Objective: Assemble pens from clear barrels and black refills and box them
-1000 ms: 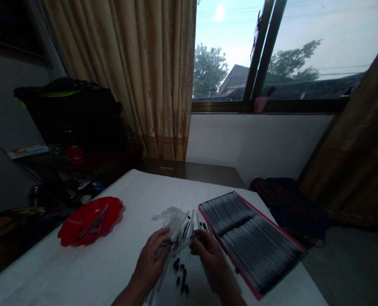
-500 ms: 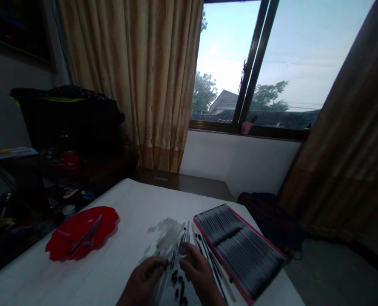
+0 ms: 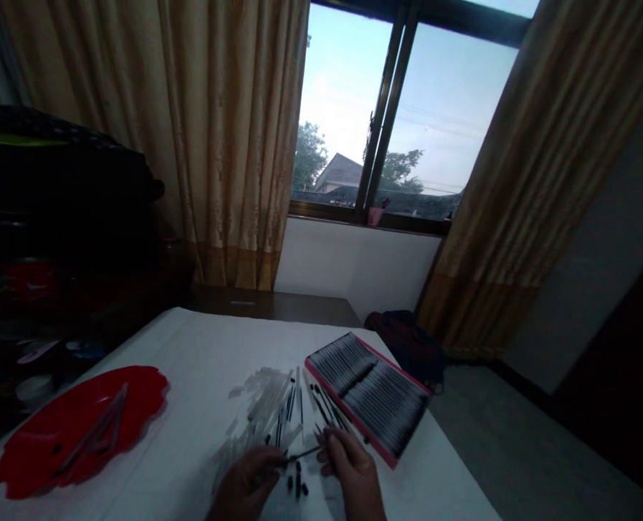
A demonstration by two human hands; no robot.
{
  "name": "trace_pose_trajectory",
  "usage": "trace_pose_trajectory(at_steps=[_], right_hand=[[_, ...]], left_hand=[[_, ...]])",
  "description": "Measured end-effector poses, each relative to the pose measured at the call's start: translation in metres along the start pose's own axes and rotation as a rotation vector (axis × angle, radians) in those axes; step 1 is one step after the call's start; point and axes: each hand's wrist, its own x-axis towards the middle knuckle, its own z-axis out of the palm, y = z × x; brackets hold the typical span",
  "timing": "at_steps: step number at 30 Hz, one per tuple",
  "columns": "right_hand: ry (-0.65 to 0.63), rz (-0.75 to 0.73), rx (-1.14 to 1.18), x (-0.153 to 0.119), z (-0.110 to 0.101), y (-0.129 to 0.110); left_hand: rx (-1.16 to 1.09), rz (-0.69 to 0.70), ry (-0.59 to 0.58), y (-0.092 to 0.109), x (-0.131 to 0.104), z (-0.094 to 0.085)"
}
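My left hand (image 3: 249, 479) is closed, its fingertips pinching a small black piece that looks like a pen cap (image 3: 286, 457). From there a thin dark pen refill (image 3: 307, 453) runs to my right hand (image 3: 349, 463), whose thumb and fingers are closed on its other end. Whether the refill's left end sits in the black piece is too blurred to tell. Below the hands lie several loose black caps (image 3: 298, 485). Just beyond them are dark refills (image 3: 280, 423) and a heap of clear plastic pen barrels (image 3: 264, 398) on the white tabletop (image 3: 202, 354).
A pink-edged tray (image 3: 348, 410) packed with rows of pens lies to the right. More dark refills (image 3: 326, 405) rest along its near side. At the left is a red scalloped plate (image 3: 137, 427) holding clear plastic pieces. A dark bag (image 3: 61, 195) stands beyond it.
The camera has turned right, so the scene sits further left. My hands have drawn apart a little, and the refill now shows stretched between them.
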Motion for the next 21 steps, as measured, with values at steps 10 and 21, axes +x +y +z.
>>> trace_pose_trajectory(at_steps=[10, 21], right_hand=[[0.156, -0.073, 0.038, 0.014, -0.021, -0.038], [0.179, -0.018, 0.11, 0.014, -0.022, -0.043]], left_hand=[[-0.124, -0.082, 0.01, 0.01, -0.007, -0.013], [-0.109, -0.098, 0.01, 0.015, -0.011, -0.021]])
